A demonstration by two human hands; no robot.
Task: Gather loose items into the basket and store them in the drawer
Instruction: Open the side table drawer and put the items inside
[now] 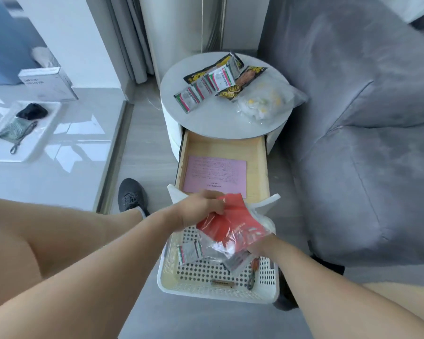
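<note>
Round side table [220,118] bears snack packets [209,85].

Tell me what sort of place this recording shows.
Probably a living room or lounge in a home: a grey upholstered sofa stands beside a small round side table with an open drawer, curtains hang behind, and snack packets lie on the tabletop.

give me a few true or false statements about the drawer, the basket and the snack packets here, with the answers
1. The drawer is open. True.
2. A blue sheet lies in the drawer. False: the sheet is pink.
3. Both hands, left hand and right hand, hold a red packet over the white basket. True.
4. The round table is bare. False: snack packets and a clear bag lie on it.
</note>
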